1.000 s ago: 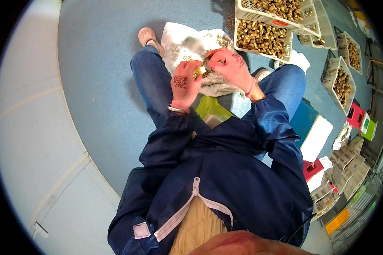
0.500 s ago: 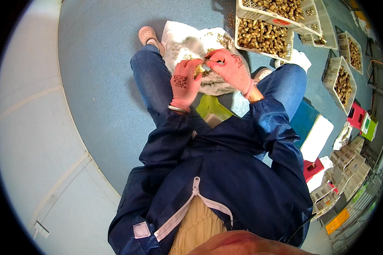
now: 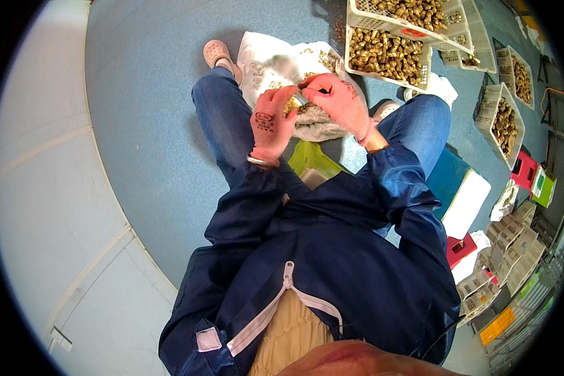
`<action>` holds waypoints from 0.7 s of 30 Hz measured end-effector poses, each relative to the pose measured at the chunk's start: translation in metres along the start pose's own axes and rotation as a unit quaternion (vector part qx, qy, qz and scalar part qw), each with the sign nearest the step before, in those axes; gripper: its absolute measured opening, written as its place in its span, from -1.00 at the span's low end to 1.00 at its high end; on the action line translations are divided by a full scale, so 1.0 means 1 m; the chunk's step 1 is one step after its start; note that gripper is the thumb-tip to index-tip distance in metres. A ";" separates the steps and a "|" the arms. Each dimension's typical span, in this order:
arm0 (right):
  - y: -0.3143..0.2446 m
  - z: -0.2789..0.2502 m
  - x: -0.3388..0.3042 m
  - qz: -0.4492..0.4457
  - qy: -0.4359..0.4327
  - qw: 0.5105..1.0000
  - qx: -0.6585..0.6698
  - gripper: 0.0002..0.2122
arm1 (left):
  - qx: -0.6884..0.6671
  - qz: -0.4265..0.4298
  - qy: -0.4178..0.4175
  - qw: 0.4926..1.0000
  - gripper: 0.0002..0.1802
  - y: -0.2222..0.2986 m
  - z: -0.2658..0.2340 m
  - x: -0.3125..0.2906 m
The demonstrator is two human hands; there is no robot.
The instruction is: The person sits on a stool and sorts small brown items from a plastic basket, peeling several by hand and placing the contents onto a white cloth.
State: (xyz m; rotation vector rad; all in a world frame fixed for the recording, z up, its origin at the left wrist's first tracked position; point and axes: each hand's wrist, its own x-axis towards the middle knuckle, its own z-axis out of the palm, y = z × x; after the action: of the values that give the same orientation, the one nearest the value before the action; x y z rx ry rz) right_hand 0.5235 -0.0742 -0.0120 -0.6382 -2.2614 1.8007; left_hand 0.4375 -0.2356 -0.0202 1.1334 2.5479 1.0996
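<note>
One gloved left hand (image 3: 272,123) pinches a yellowish piece (image 3: 291,104) at twelve o'clock, probably steadying it for the right hand (image 3: 340,103), whose hold I cannot tell.

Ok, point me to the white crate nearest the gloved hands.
In the head view, the white crate is at the upper right, beyond and rightward of the right hand, just right of the white cloth.

Edged right hand (image 3: 339,104) slightly closer to left hand (image 3: 273,123). Now seeing less of the yellowish piece (image 3: 291,105) between them.
</note>
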 end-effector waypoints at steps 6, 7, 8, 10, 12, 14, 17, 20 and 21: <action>-0.005 -0.001 -0.001 0.078 0.022 0.996 0.023 -0.82 | -0.001 0.005 0.004 1.000 -0.46 0.003 -0.002 0.000; -0.006 -0.002 -0.001 0.098 0.019 0.994 0.034 -0.81 | -0.002 0.010 0.005 1.000 -0.45 0.002 -0.002 0.000; -0.005 -0.002 0.000 0.094 0.009 0.995 0.034 -0.80 | -0.003 0.016 0.007 1.000 -0.45 0.002 -0.002 0.000; -0.001 -0.002 0.002 0.089 -0.012 0.995 0.035 -0.76 | 0.000 0.016 0.002 1.000 -0.44 0.003 -0.002 -0.001; 0.000 -0.003 0.004 0.097 0.035 0.995 0.016 -0.76 | 0.001 0.023 0.006 1.000 -0.43 0.003 -0.002 -0.001; -0.002 -0.004 0.004 0.093 0.048 0.994 0.014 -0.75 | 0.000 0.037 0.019 0.999 -0.44 0.002 -0.004 -0.002; -0.011 -0.007 0.001 0.090 0.022 0.996 0.017 -0.76 | 0.011 0.047 0.028 0.998 -0.45 0.001 -0.001 0.000; -0.006 -0.011 0.004 0.117 0.027 0.993 -0.003 -0.76 | -0.013 0.040 0.034 0.999 -0.51 0.005 -0.002 0.001; -0.006 -0.012 0.004 0.102 0.019 0.994 0.026 -0.77 | -0.043 0.019 0.037 0.998 -0.54 0.004 -0.001 0.001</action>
State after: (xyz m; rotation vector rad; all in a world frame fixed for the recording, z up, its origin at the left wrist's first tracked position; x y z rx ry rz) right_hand 0.5232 -0.0629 -0.0038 -0.9146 -2.1849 1.9130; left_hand 0.4384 -0.2337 -0.0163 1.1449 2.5163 1.2714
